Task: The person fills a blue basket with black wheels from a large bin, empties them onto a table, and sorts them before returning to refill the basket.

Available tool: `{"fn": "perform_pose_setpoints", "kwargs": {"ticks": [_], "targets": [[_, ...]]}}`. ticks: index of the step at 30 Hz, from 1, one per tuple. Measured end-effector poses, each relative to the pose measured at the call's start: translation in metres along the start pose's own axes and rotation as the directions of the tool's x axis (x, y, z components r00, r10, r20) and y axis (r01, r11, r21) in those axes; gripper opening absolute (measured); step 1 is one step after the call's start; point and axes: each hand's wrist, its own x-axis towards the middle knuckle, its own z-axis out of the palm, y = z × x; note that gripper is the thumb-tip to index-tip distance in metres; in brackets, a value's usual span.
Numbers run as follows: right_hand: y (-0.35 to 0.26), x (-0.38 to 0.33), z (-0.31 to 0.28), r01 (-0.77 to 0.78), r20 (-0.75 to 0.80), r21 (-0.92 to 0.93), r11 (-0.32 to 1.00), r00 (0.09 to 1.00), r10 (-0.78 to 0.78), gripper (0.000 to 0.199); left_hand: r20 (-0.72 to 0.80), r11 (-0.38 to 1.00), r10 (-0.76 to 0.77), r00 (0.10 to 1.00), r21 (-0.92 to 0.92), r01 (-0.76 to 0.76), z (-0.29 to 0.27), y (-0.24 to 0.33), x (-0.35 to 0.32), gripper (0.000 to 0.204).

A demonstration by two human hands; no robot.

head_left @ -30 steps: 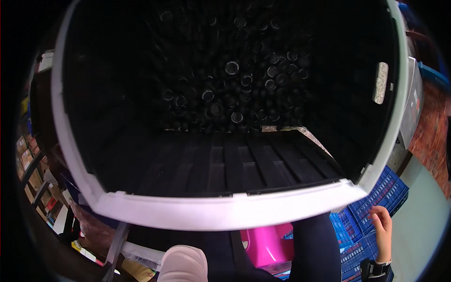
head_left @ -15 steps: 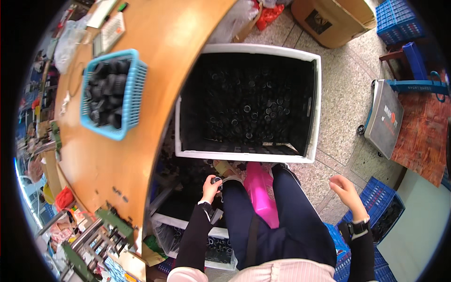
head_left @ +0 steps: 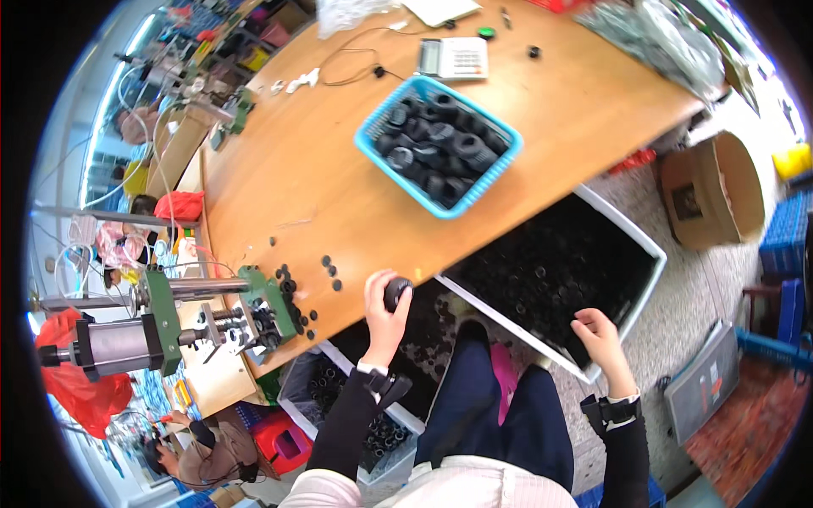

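My left hand (head_left: 385,320) is closed around a black ribbed cap (head_left: 396,294), raised at the front edge of the wooden table. My right hand (head_left: 600,337) is over the near right part of a large white-rimmed bin (head_left: 648,296). Its fingers are loosely bent and apart, with nothing seen in them. Many small black parts (head_left: 550,271) fill the bin. On the table a light blue basket (head_left: 440,206) holds a heap of black ribbed caps (head_left: 440,144).
A green-framed press machine (head_left: 169,322) stands at the table's left end, with loose black pieces (head_left: 288,288) beside it. A calculator (head_left: 466,59) lies behind the basket. Below the table is another bin of black rings (head_left: 381,440). A cardboard box (head_left: 711,190) stands at right; a person (head_left: 224,453) sits lower left.
The view has swung left, bringing the press and more of the table into sight. My left hand has risen to the table edge with the cap; my right hand has come over the bin.
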Motion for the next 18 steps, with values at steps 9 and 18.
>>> {"fn": "perform_pose_setpoints", "kwargs": {"ticks": [9, 18], "targets": [[-0.168, 0.205, 0.133, -0.353, 0.318, 0.754, 0.554, 0.934, 0.163, 0.043, -0.269, 0.981, -0.129, 0.955, -0.176, 0.083, 0.028, -0.094, 0.169, 0.031], [-0.180, 0.230, 0.187, -0.411, 0.365, 0.527, 0.744, 0.900, 0.239, 0.047, -0.241, 0.986, -0.076, 0.968, -0.160, 0.037, 0.047, -0.145, 0.225, 0.039]]}}
